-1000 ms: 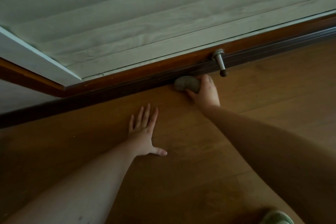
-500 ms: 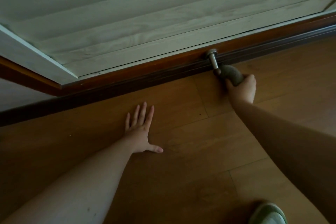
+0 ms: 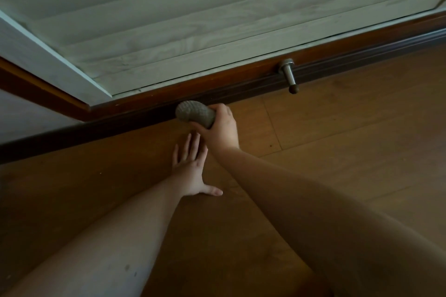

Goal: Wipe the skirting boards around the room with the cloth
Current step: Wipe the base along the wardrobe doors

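A dark brown wooden skirting board (image 3: 241,84) runs from lower left to upper right along the foot of a pale panelled wall. My right hand (image 3: 223,128) grips a bunched grey textured cloth (image 3: 194,113), which presses against the lower part of the board near the wall's corner. My left hand (image 3: 193,171) lies flat on the wooden floor just below, palm down with fingers spread. My right forearm crosses above its fingertips.
A metal door stop (image 3: 288,75) juts out of the skirting board to the right of the cloth. The skirting turns a corner at the left (image 3: 89,113). Brown wooden floorboards (image 3: 337,140) spread to the right and below.
My right hand slid the cloth right along the board up to the door stop, then back left to the stretch near the corner. My left hand stayed planted on the floor.
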### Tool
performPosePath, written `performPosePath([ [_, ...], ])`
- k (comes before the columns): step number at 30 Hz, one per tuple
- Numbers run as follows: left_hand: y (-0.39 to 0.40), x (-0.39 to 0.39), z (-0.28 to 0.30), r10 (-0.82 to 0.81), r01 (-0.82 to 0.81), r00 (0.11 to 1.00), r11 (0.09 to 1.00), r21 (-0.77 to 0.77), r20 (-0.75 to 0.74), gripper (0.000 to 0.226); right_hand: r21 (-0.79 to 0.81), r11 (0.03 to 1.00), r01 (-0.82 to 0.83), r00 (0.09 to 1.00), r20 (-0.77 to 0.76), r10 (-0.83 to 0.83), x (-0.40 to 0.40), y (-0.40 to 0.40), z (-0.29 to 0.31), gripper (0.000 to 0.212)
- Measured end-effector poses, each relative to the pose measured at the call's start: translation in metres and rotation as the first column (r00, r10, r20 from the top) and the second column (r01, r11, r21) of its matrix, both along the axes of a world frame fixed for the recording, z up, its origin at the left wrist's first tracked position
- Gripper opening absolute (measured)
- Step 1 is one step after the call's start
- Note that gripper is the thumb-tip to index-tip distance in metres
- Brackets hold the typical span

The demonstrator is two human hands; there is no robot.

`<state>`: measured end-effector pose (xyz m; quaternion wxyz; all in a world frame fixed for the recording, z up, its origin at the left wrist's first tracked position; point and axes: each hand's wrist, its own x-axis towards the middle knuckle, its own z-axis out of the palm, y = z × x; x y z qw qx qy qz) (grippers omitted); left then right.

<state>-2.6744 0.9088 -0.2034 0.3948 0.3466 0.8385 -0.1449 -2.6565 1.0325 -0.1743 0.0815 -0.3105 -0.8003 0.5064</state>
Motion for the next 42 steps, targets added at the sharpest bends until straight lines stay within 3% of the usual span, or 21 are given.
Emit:
performPosePath([
  [7,-0.004,0.0,-0.004,0.046,-0.045,0.999,0.994,0.097,0.0,0.151,-0.004,0.986,0.165,0.985,0.05,-0.165,0.012,0.044,-0.004,0.052],
  [12,-0.003,-0.002,-0.004,0.044,-0.044,0.999,0.997,0.068,0.005,0.151,0.009,0.907,0.422,0.901,0.104,-0.42,0.042,0.12,-0.007,0.053],
  [16,-0.002,-0.001,-0.003,0.053,-0.054,0.998,0.996,0.071,0.016,0.151,-0.003,0.872,0.49,0.867,0.106,-0.487,0.052,0.15,-0.01,0.044],
  [21,-0.002,-0.002,-0.003,0.053,-0.053,0.999,0.996,0.067,0.011,0.151,-0.136,0.689,0.711,0.703,0.14,-0.697,0.056,0.157,-0.005,0.055],
  [27,-0.003,-0.001,-0.001,0.049,-0.05,0.999,0.995,0.084,0.017,0.15,-0.114,0.837,0.535,0.843,0.148,-0.518,0.06,0.104,0.002,0.047],
  [31,-0.003,-0.001,0.0,0.04,-0.039,0.999,0.993,0.108,-0.003,0.15,-0.095,0.957,0.273,0.962,0.036,-0.27,0.036,0.046,0.011,0.049],
  [35,-0.001,0.001,0.0,-0.009,0.009,1.0,1.0,0.0,-0.019,0.14,-0.045,0.997,0.064,0.997,-0.04,-0.066,0.002,-0.002,0.02,0.049],
  [42,0.0,0.001,0.001,0.013,-0.013,1.0,1.0,0.024,-0.011,0.145,0.019,0.991,0.129,0.991,-0.028,-0.129,-0.01,0.014,0.019,0.048],
])
